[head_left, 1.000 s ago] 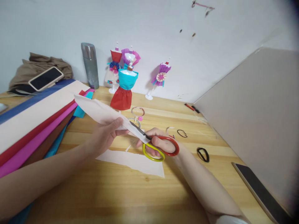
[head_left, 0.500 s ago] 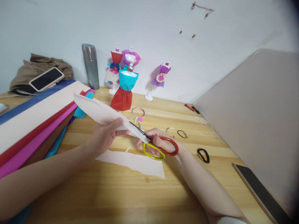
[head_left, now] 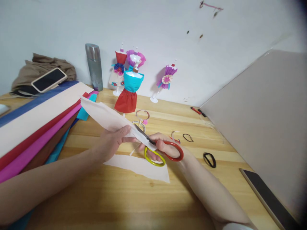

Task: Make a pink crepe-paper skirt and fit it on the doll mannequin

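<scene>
My left hand (head_left: 115, 139) pinches a long strip of off-white crepe paper (head_left: 103, 115) between thumb and fingers, its far end sticking out to the upper left. In my right hand (head_left: 159, 147) is a pair of scissors (head_left: 174, 144) with one red and one yellow handle. Its dark blades lie along the strip's right end, and the paper partly covers them. Below both hands, another off-white paper piece (head_left: 144, 169) with an uneven edge lies flat on the wooden table (head_left: 115, 204).
Several mini dress forms, one with a turquoise top and red skirt (head_left: 127, 100), stand by the wall. Coloured paper sheets (head_left: 48, 118) lie left, near a phone (head_left: 49, 80) and a bottle (head_left: 94, 67). Right are a black hair tie (head_left: 209, 159) and a dark tablet-like device (head_left: 266, 195).
My left hand and the strip have shifted slightly right, toward the scissors. The scissor handles have spread a little wider, the yellow one moving left and down.
</scene>
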`<state>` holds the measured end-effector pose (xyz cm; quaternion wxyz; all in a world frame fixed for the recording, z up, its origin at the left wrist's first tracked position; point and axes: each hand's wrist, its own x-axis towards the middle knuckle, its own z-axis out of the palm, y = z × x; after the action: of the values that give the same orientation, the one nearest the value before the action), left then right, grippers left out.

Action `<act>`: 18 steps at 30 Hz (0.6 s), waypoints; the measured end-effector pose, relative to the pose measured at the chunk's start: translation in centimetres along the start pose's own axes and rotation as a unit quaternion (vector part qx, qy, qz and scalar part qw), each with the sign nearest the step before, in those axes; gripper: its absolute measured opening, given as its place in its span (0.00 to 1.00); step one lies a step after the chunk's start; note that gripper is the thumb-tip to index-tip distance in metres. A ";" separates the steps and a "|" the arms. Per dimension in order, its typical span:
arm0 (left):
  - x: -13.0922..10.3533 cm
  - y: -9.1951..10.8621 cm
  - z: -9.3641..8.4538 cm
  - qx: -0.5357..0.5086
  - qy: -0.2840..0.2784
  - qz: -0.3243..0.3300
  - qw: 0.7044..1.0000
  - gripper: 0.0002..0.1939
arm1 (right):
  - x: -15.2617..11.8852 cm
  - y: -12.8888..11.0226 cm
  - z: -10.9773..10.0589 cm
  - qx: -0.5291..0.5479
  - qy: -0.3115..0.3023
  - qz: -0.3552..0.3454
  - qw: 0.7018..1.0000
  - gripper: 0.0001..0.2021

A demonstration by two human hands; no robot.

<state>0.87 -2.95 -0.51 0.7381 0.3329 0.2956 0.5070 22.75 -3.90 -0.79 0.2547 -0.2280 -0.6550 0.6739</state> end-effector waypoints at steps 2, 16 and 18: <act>0.0 0.0 0.0 -0.003 0.002 0.002 1.000 0.12 | -0.1 0.1 -0.1 0.003 0.002 0.002 1.000 0.34; 0.3 -0.2 -0.6 0.020 -0.053 0.022 0.998 0.07 | 0.2 0.4 0.2 0.057 -0.018 -0.021 0.998 0.31; 0.3 -0.1 -0.6 0.014 -0.054 0.024 0.998 0.07 | 0.2 0.6 0.1 0.059 -0.014 -0.017 0.998 0.31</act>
<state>0.55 -2.57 -1.03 0.7360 0.3772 0.2547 0.5012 22.51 -3.84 -1.38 0.2698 -0.1919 -0.6211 0.7103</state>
